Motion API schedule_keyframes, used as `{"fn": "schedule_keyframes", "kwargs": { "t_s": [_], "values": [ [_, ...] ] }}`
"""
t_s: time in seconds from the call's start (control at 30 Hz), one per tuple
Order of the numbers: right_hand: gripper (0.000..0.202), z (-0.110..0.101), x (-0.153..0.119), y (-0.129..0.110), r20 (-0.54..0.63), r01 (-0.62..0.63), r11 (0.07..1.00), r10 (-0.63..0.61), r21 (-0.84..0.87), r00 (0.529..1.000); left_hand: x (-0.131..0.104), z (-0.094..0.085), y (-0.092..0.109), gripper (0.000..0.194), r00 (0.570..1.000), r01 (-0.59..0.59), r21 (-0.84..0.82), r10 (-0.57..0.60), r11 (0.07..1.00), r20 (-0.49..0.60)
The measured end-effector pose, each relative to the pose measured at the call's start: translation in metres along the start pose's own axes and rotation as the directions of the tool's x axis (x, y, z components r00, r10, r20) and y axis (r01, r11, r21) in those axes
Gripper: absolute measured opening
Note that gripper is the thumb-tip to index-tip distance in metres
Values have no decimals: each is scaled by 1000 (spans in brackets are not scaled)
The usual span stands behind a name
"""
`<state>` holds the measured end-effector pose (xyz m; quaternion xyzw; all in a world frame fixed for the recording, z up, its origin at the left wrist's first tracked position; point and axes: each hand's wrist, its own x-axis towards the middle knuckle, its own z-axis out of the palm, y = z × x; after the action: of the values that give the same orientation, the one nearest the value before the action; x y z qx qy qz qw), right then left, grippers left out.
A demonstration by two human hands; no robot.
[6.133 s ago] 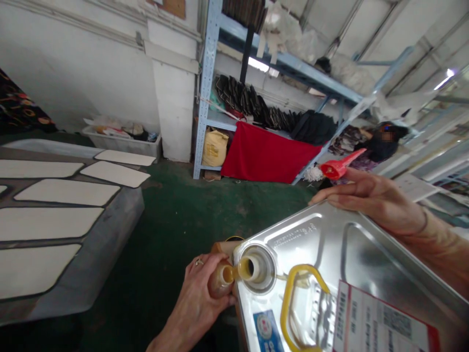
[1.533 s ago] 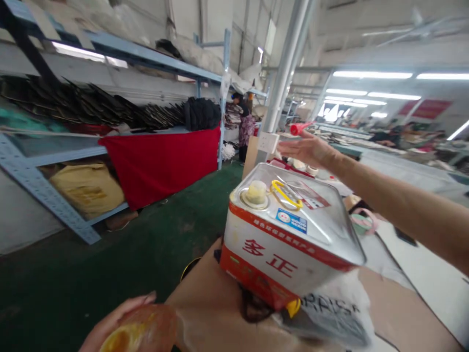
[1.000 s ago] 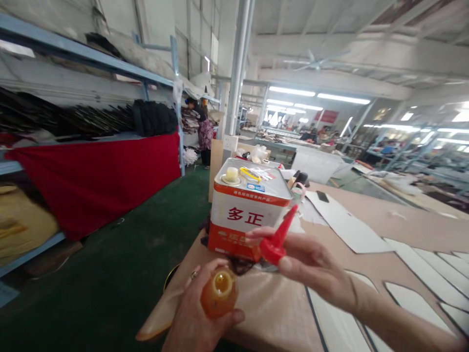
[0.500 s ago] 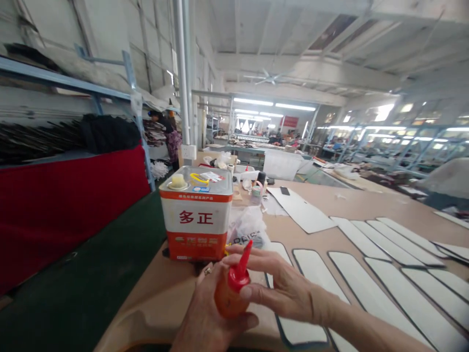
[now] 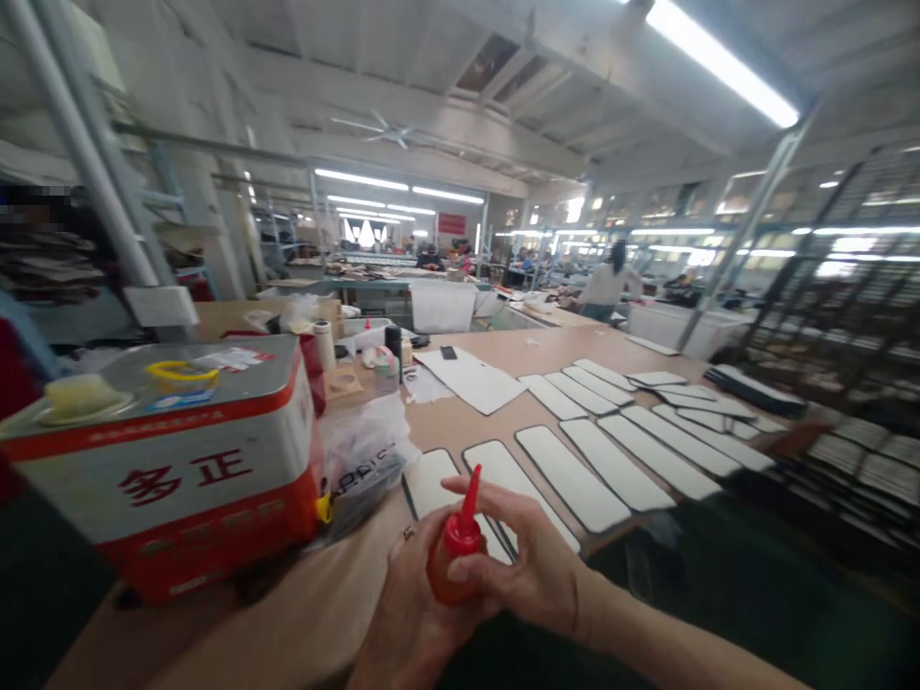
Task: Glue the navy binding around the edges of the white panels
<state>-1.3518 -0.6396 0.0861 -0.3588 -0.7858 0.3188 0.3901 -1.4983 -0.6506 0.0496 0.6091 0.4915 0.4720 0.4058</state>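
Note:
Wrapped round an amber squeeze bottle [image 5: 444, 583], my left hand [image 5: 409, 604] keeps it upright in front of me; one finger wears a ring. The bottle has a red pointed nozzle cap [image 5: 462, 533]. My right hand [image 5: 539, 565] grips the base of this cap, its thumb pressed on the near side and its index finger passing behind the nozzle. The other right fingertips are partly hidden by the bottle. Beyond both hands, long white panels [image 5: 571, 479] with dark edges lie in rows on the table [image 5: 374, 565].
A large red and white tin [image 5: 237, 498] stands at the left, with a crumpled plastic bag [image 5: 363, 450] beside it. Farther back are a white sheet [image 5: 481, 388] bearing a dark flat object [image 5: 448, 353], and a black bottle [image 5: 392, 347]. A person [image 5: 604, 287] stands beyond the table.
The view has swung to the right, so the tin now appears farther left and larger, and more panels show. Both hands stay on the bottle and its cap.

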Motion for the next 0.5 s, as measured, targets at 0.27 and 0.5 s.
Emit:
{"fn": "schedule_keyframes", "kwargs": {
  "t_s": [0.27, 0.5],
  "values": [
    [34, -48, -68, -55, -36, -122, 945, 116, -304, 993, 5, 45, 11, 66, 896, 21, -157, 51, 987, 441],
    [29, -71, -120, -79, -167, -321, 929, 293, -181, 942, -2, 90, 27, 68, 688, 68, -270, 151, 960, 710]
  ]
}}
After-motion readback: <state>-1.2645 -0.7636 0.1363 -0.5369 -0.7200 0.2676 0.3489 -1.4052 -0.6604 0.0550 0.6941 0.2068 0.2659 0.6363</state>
